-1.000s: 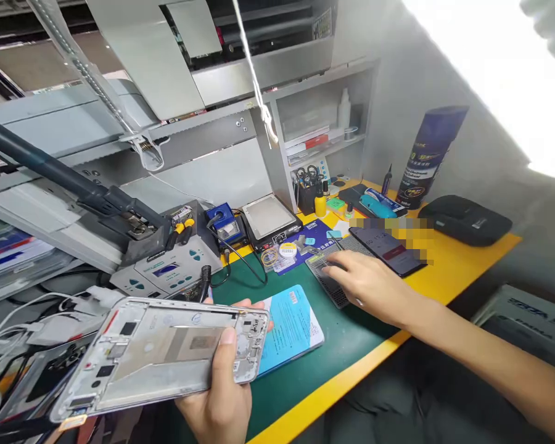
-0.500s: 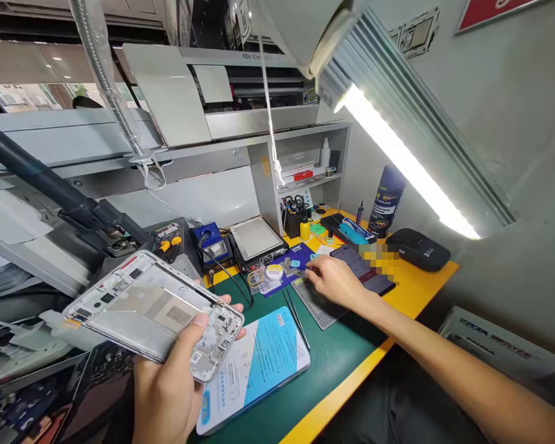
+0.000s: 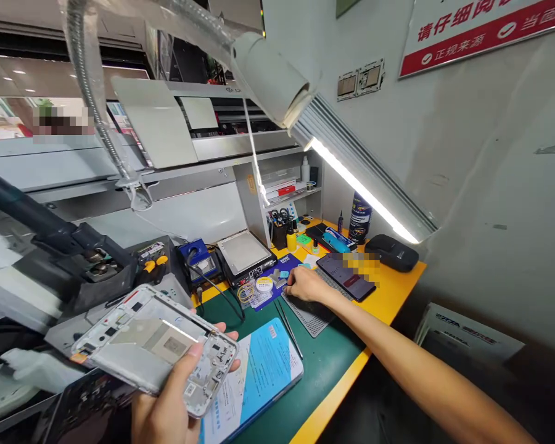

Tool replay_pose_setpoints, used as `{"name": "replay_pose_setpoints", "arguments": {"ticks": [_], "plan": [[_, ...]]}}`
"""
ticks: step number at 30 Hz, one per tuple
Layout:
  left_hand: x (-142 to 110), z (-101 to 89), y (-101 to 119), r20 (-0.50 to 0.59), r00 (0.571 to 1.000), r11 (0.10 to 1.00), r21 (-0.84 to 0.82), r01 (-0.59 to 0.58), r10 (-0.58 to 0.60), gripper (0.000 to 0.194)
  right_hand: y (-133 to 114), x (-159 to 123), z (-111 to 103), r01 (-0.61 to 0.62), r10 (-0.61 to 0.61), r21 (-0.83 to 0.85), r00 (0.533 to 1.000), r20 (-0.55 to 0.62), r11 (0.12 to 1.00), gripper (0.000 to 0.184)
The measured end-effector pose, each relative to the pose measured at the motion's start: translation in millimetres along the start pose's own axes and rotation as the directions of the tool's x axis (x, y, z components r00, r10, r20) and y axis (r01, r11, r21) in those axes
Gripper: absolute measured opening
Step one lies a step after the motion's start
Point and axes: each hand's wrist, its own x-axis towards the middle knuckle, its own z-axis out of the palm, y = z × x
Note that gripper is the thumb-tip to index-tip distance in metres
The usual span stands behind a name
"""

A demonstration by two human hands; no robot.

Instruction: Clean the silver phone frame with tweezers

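Gripped in the left hand (image 3: 166,407) above the counter's (image 3: 333,357) near edge, a stripped phone frame (image 3: 155,345) is held, its parts unfitted, while the right hand (image 3: 305,285), fingers curled, is laid on a grey mesh mat (image 3: 312,314) near a dark phone (image 3: 345,277).

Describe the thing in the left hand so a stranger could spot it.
Start at the green bench mat, then go to its near left corner. Above it the left hand holds a silver metal phone frame, stripped bare, unlike the blue-and-white packet beneath.
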Motion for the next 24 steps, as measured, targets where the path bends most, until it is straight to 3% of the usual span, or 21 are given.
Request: {"name": "replay_pose_setpoints", "arguments": {"ticks": [4, 7, 12, 15, 18, 24], "plan": [[-3.1, -5.5, -4.3, 0.162, 0.981, 0.994, 0.003, -0.11, 0.108, 0.053, 2.3, 4.8, 6.1, 0.041, -0.043, 0.112, 0.999, 0.013, 0.993, 0.032], [-7.2, -5.6, -3.3, 0.166, 0.971, 0.985, -0.03, -0.17, 0.173, 0.046, 3.5, 5.2, 12.1, 0.094, -0.097, 0.221, 0.995, 0.003, 0.971, 0.031], [-14.9, -2.5, -2.1, 0.151, 0.965, 0.976, -0.071, -0.206, 0.215, 0.066, -22.1, -22.2, -3.7, 0.215, -0.217, 0.466, 0.975, -0.05, 0.858, 0.028], [-11.5, -6.4, -7.1, 0.128, 0.962, 0.968, -0.105, -0.229, 0.242, 0.079, -56.5, -56.0, -24.0, 0.331, -0.368, 0.639, 0.926, -0.08, 0.694, 0.041], [-2.0, -15.6, -15.1, 0.088, 0.957, 0.955, -0.135, -0.264, 0.277, 0.093, -86.8, -86.3, -37.0, 0.385, -0.491, 0.733, 0.868, -0.08, 0.561, 0.04], [4.7, -19.1, -20.5, 0.029, 0.964, 0.942, -0.225, -0.25, 0.263, 0.085, -103.6, -100.0, -23.2, 0.625, -0.686, 0.632, 0.701, -0.195, 0.459, 0.015]]}}
